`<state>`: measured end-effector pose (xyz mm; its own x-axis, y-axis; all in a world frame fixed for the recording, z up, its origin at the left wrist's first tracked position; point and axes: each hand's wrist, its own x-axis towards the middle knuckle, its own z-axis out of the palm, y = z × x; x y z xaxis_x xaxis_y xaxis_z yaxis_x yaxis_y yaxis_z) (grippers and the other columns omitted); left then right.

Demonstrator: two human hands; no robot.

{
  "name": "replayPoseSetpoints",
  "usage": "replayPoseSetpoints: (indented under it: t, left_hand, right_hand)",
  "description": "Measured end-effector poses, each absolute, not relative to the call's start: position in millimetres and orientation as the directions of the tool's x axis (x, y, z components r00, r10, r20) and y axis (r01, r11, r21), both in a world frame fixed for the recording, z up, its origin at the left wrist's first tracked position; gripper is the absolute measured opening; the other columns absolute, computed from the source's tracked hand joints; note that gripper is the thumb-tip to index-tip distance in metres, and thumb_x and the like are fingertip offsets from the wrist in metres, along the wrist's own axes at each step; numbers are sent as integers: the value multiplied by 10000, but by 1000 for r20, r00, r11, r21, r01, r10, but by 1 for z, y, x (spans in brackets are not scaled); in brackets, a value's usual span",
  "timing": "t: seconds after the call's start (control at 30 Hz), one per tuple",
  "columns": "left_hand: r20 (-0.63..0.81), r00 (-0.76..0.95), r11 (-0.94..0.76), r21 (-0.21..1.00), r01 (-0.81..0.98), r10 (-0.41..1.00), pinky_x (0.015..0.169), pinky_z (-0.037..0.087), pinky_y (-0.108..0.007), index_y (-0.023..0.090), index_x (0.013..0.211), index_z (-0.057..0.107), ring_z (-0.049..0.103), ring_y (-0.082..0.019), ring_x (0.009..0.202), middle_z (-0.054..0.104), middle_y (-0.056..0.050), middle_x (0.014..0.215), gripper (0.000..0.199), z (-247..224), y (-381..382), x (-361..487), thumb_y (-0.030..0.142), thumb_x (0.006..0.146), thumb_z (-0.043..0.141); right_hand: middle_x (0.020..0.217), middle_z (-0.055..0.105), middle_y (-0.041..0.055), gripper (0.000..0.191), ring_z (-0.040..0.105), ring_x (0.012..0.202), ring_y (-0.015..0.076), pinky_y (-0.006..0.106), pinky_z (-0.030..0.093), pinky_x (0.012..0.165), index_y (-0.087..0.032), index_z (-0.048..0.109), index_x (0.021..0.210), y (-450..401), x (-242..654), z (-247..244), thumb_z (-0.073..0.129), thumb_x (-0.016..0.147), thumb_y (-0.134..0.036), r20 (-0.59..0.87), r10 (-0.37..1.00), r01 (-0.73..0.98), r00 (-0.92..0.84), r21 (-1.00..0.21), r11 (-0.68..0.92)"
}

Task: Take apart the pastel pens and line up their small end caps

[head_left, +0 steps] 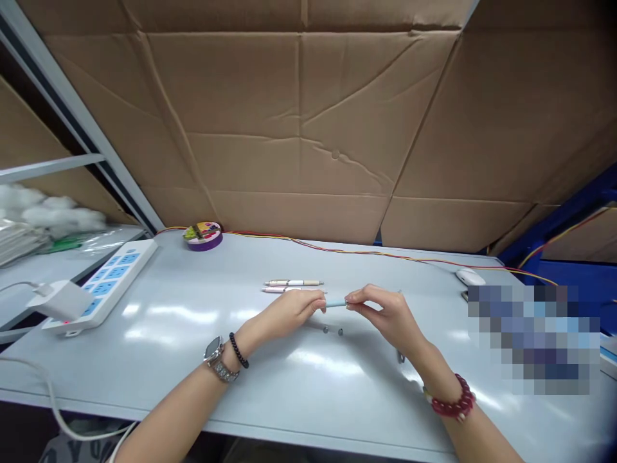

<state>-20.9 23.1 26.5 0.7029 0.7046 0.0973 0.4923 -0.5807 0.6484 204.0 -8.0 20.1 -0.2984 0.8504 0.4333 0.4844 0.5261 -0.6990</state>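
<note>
Between my two hands is a slim light blue tube (pixel 336 303), level above the table. My left hand (pixel 295 312) is closed on its left end, and my right hand (pixel 383 315) pinches the right end between thumb and fingertips. Two pens, a white and gold one (pixel 294 283) and another (pixel 279 290), lie side by side just behind my left hand. Two small dark metal pieces (pixel 326 329) rest on the table below the tube. Under my right wrist a small metallic item (pixel 401 356) is partly hidden.
A power strip (pixel 116 276) with a white plug (pixel 62 301) lies at the left. A purple round tape or tin (pixel 202 236) and thin cables (pixel 337 249) are along the back edge. A white mouse (pixel 470 277) sits at the right beside a blurred-out area.
</note>
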Motion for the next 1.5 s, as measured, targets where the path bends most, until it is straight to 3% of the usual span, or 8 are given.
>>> replayPoseSetpoints:
  t: [0.1,0.23,0.4,0.5,0.6,0.97,1.4,1.5]
  left_hand:
    - [67,699,-562,651,510,712,627,352,-248,201,850,536,489,-151,672,531,2,730,393,28,21,-21,380,985,212]
    - [35,670,-524,654,546,742,556,325,-243,217,953,482,444,-142,589,487,35,674,275,27,21,-23,476,923,397]
    - [108,673,-574,629,524,732,622,380,-245,203,914,521,502,-143,673,560,9,778,246,22,24,-23,414,942,396]
    - [135,685,-587,648,485,716,679,428,-257,242,1163,497,568,-153,757,626,-12,935,247,21,21,-20,305,955,379]
    - [215,729,-652,651,389,650,846,442,-281,292,1312,421,582,-164,990,600,-17,1193,382,19,18,-17,189,949,360]
    - [240,721,-663,643,384,650,930,442,-282,298,1289,478,575,-160,1082,599,22,1240,369,25,20,-19,185,950,386]
    - [232,709,-663,619,421,666,814,449,-235,327,1256,497,605,-142,968,626,55,1163,368,25,21,-20,170,942,389]
    - [224,686,-633,645,428,693,822,450,-256,317,1244,502,610,-149,939,626,42,1169,340,27,24,-25,203,947,383]
  right_hand:
    - [807,695,32,115,668,781,206,355,549,710,-233,654,816,-9,204,21,574,877,-290,452,841,470,-298,-697,542]
    - [820,699,29,97,673,803,210,362,552,724,-236,649,822,-9,206,21,583,874,-285,465,842,455,-275,-709,539]
    - [824,699,25,57,674,810,203,351,554,728,-235,651,832,-11,204,21,604,860,-252,467,840,424,-275,-726,542]
    - [826,701,24,41,672,811,199,346,553,730,-231,652,834,-11,203,20,615,851,-234,480,847,413,-230,-740,531]
    - [835,704,21,33,670,806,198,346,556,726,-231,653,836,-11,202,19,625,842,-246,472,862,390,-182,-771,504]
    - [848,711,15,69,663,800,197,334,540,718,-232,665,826,-10,200,18,634,828,-294,395,912,411,-111,-817,404]
    - [837,713,19,95,660,782,200,327,521,699,-230,666,830,-12,202,21,601,841,-298,363,919,492,-156,-778,391]
    - [851,715,25,105,662,810,205,333,523,735,-225,668,815,-8,213,22,619,823,-317,387,918,512,-88,-773,375]
